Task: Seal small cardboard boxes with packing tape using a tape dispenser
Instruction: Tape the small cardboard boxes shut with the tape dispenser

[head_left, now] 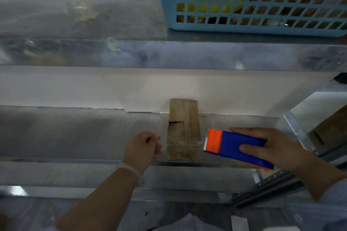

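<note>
steel bench, two levels

a grey metal bench [75, 133] runs across the view, its surface dull and streaked with reflections. a small cardboard box [185, 118] lies on it near the front edge, its far end against a white panel [93, 88] behind. higher up, an upper metal ledge [131, 24] carries a blue basket [244, 29] at the right and some blurred yellowish scraps [82, 5] at the left.

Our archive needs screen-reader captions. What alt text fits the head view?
A person's left hand pinches the end of clear tape stretched across a small cardboard box, while the right hand holds a blue and orange tape dispenser at its right side. A blue basket stands farther back.
</note>
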Action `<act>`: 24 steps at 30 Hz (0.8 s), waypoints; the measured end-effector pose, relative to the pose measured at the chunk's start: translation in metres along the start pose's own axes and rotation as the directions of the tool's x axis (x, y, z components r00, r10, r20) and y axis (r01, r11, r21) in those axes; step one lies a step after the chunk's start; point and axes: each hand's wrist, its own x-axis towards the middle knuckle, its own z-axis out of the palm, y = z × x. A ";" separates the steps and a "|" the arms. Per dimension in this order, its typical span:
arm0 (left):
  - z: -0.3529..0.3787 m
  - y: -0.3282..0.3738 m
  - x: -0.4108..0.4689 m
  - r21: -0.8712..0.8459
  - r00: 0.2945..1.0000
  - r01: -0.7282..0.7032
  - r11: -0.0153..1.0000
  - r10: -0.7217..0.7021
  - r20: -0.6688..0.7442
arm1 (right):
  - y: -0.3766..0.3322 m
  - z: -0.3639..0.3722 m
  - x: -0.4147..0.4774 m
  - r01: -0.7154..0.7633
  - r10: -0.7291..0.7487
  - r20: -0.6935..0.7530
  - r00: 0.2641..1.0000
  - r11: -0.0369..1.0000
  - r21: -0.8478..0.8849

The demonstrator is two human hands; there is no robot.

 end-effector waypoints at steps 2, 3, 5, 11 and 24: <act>0.009 -0.006 0.002 0.070 0.999 -0.036 0.997 0.037 -0.014 | 0.003 0.001 0.007 -0.002 0.003 0.026 1.000 1.000 -0.012; 0.014 -0.009 0.002 0.129 0.997 -0.076 0.989 0.079 -0.024 | 0.005 0.003 0.011 -0.006 0.006 0.040 0.999 1.000 -0.017; 0.023 -0.013 0.000 0.250 0.985 -0.156 0.956 0.170 -0.035 | 0.008 0.007 0.016 -0.010 0.011 0.059 0.998 1.000 -0.026; 0.039 -0.023 -0.002 0.231 0.990 -0.129 0.964 0.140 -0.028 | 0.017 0.009 0.021 0.011 -0.009 0.074 0.997 1.000 -0.024; 0.038 0.018 0.001 0.375 0.378 -0.898 0.229 0.837 0.395 | 0.016 0.006 0.027 0.030 -0.023 0.102 0.995 0.997 -0.074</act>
